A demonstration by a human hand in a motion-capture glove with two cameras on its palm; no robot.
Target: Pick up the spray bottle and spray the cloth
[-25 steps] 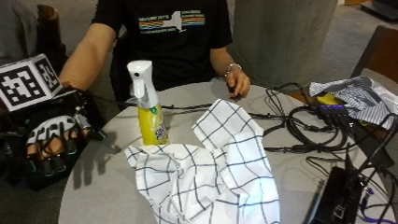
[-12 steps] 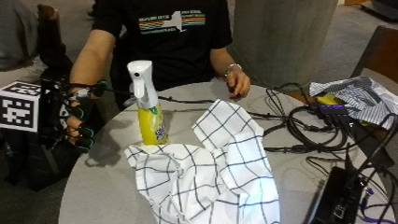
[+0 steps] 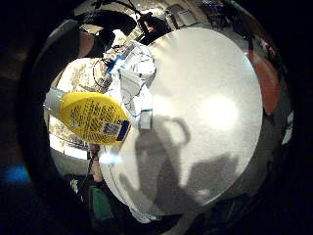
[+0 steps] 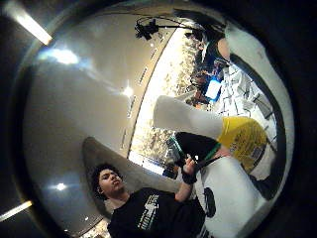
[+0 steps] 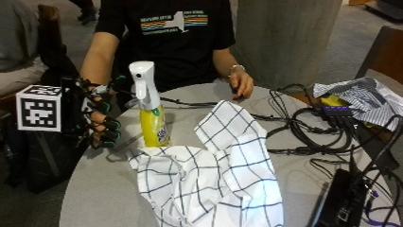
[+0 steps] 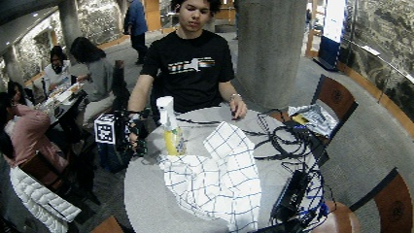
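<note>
A yellow spray bottle (image 5: 153, 124) with a white trigger head stands upright on the round grey table (image 5: 107, 189), near its left edge. A white cloth (image 5: 214, 177) with dark checks lies crumpled beside it, across the table's middle. My gloved right hand (image 5: 100, 122) hovers at the table's left edge, a short gap from the bottle, palm toward it. Its fingers are loosely curved and hold nothing. The little finger side palm view has the bottle (image 3: 93, 117) close, with the cloth (image 3: 132, 81) behind it. The thumb side palm view looks at the bottle (image 4: 237, 136) from its side.
The person's bare left hand (image 5: 241, 85) rests on the table's far side. Black cables (image 5: 308, 127) and a dark device (image 5: 340, 201) cover the right part. A striped cloth (image 5: 362, 97) lies at the far right. A concrete pillar (image 5: 283, 38) stands behind.
My right hand has risen from low beside the table and moved right toward the bottle. The bottle and cloth have stayed in place.
</note>
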